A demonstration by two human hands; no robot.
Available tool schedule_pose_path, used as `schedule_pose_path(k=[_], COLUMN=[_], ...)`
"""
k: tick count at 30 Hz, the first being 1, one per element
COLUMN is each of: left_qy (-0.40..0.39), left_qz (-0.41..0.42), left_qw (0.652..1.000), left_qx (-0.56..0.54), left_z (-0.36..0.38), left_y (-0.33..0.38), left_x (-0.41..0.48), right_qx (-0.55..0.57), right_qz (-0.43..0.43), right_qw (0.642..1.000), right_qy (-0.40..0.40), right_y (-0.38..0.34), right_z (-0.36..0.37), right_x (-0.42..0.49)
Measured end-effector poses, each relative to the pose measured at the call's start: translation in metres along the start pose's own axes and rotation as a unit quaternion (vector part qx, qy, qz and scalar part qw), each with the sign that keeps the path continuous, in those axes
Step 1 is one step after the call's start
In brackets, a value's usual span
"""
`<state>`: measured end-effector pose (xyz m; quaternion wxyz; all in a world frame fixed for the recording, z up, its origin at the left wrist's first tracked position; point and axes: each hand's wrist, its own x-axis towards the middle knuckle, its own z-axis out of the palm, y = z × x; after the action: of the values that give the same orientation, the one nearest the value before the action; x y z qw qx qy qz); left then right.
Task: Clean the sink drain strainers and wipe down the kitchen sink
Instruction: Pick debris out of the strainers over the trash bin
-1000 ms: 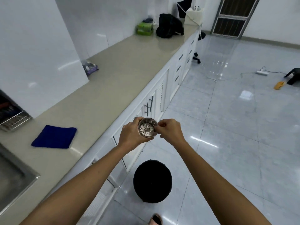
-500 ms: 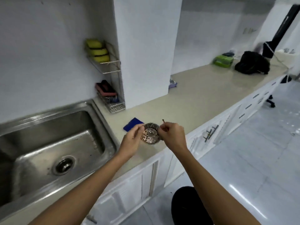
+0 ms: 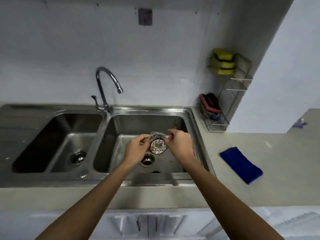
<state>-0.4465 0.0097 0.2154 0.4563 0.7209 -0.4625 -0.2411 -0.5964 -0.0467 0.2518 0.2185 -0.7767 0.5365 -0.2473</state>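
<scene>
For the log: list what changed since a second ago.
The round perforated metal strainer, carried from above the black floor bin, now hangs over the right steel sink basin. The left hand and right hand keep gripping it; the blue cloth stayed on the beige counter.

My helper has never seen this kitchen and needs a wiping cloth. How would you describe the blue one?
Start at the double-bowl stainless steel sink and move onto the beige countertop to its right. A folded dark blue cloth lies flat there, nearer than the wire corner rack. Unlike the yellow sponges held in that rack, it lies loose on the counter.
</scene>
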Motion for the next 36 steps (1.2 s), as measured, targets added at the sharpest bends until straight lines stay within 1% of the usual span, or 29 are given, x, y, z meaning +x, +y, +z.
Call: schedule_pose_path(k=[3,5,7,10,13,15,18,21,24,27,29,33,36], left_qy=[0.034,0.046,0.059,0.062,0.028,-0.001,-0.038,-0.072,-0.116,-0.179,-0.214,-0.248,-0.253], left_qz=[-0.050,-0.074,-0.095,-0.141,-0.184,-0.197,-0.219,-0.240,-0.240,-0.230,-0.233,-0.237,-0.242], left_qw=[0.998,0.995,0.991,0.979,0.967,0.959,0.946,0.926,0.911,0.899,0.891,0.883,0.879], left_qx=[0.007,0.041,0.078,0.137,0.174,0.202,0.238,0.284,0.314,0.328,0.325,0.321,0.324], left_z=[-0.011,-0.015,-0.017,-0.020,-0.021,-0.022,-0.020,-0.017,-0.012,-0.003,0.006,0.017,0.022], left_y=[-0.011,-0.015,-0.024,-0.048,-0.076,-0.090,-0.111,-0.131,-0.154,-0.179,-0.195,-0.216,-0.227], left_x=[0.013,0.020,0.030,0.042,0.051,0.054,0.063,0.077,0.093,0.103,0.105,0.106,0.106], right_qx=[0.016,0.015,0.002,0.008,0.000,-0.003,0.007,0.017,0.027,0.024,0.007,0.001,-0.017], right_qz=[-0.033,-0.074,-0.107,-0.111,-0.101,-0.091,-0.081,-0.060,-0.034,-0.008,-0.011,0.000,-0.019], right_qw=[0.999,0.995,0.988,0.976,0.959,0.948,0.932,0.926,0.916,0.908,0.905,0.898,0.895], right_qy=[-0.038,-0.063,-0.109,-0.188,-0.263,-0.305,-0.353,-0.373,-0.400,-0.419,-0.426,-0.439,-0.446], right_y=[-0.012,-0.014,-0.013,-0.006,0.005,0.013,0.023,0.032,0.042,0.055,0.064,0.074,0.079], right_z=[0.020,0.033,0.049,0.082,0.123,0.145,0.175,0.198,0.217,0.239,0.249,0.259,0.263], right_x=[0.025,0.041,0.057,0.078,0.092,0.094,0.098,0.102,0.102,0.098,0.093,0.085,0.081])
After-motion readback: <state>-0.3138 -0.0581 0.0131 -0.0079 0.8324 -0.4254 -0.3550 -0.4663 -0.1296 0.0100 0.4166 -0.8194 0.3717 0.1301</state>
